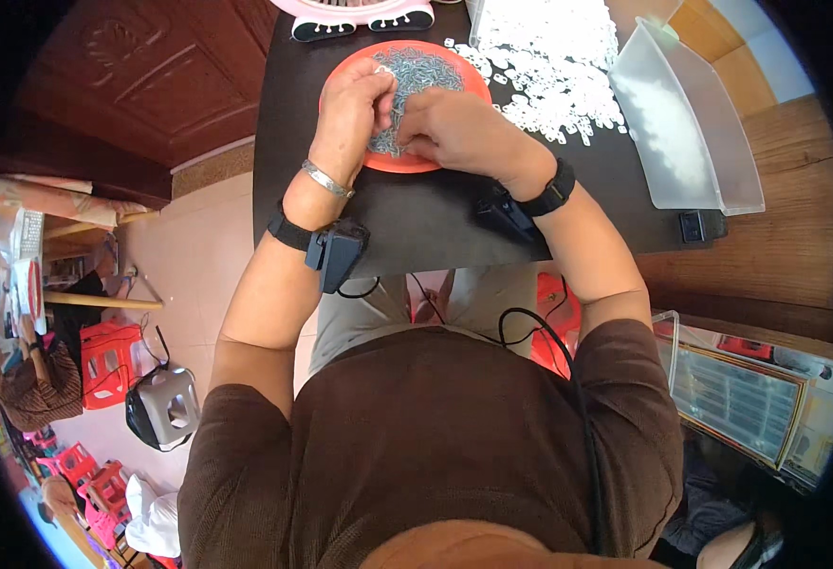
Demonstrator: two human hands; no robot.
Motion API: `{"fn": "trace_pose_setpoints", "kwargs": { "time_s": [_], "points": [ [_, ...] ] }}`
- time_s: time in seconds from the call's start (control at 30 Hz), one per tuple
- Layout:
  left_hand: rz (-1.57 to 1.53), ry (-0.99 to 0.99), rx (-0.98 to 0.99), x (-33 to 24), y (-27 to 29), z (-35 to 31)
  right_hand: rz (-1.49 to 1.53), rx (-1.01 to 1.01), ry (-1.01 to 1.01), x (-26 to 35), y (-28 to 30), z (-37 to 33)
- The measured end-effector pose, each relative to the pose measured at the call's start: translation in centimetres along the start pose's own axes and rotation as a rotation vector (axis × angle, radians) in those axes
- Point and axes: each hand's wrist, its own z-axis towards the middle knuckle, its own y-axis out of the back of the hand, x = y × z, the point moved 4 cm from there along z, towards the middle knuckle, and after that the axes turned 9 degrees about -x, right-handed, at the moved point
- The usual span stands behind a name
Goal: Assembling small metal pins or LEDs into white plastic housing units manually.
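Reddish-brown carved wood, a door or panel (122, 81) with raised moulding, fills the upper left, above a pale pink tiled floor (198, 228) where a red plastic stool (113, 365) and a grey moulded object (172, 403) stand; any print among the goods at that edge is too small to make out. Toward the middle is a smooth, dark table (416, 228), with a glossy pink object (364, 13) at its far edge, its black feet bearing white looping marks. The person's left hand (348, 109), with a patterned silvery bracelet (326, 180) at the wrist, is over the left side of a round red plate (407, 165), thumb and fingers pinched narrow on a small white piece (382, 69). Grey metal screws (426, 68), thin and shiny, lie heaped in the plate. The right hand (459, 133) reaches over them from the right, fingers curled and close together; whether they grip a screw cannot be told. Right of the plate, flat white plastic pieces (554, 100) with holes spread loosely across the table, thickening into a pile at the back. Beside them stands a translucent, straight-walled plastic bin (734, 156), and farther right runs brown grained wood (786, 180).
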Motion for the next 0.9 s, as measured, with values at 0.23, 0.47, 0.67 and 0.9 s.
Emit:
{"fn": "trace_pose_setpoints", "kwargs": {
  "time_s": [0.23,0.47,0.67,0.9],
  "points": [
    [-0.01,0.028,-0.022,0.2,0.1,0.2,0.19,-0.045,-0.217,-1.3,0.0,0.2],
    [-0.02,0.01,0.003,-0.1,-0.1,0.0,0.323,-0.245,-0.436,-2.8,1.5,0.1],
    [0.036,-0.008,0.066,-0.4,-0.6,-0.4,0.683,-0.281,-0.473,-3.5,1.6,0.1],
    [0.038,-0.055,0.128,-0.5,-1.0,-0.5,0.62,-0.281,-0.423,-3.1,2.1,0.1]
  ]
}}
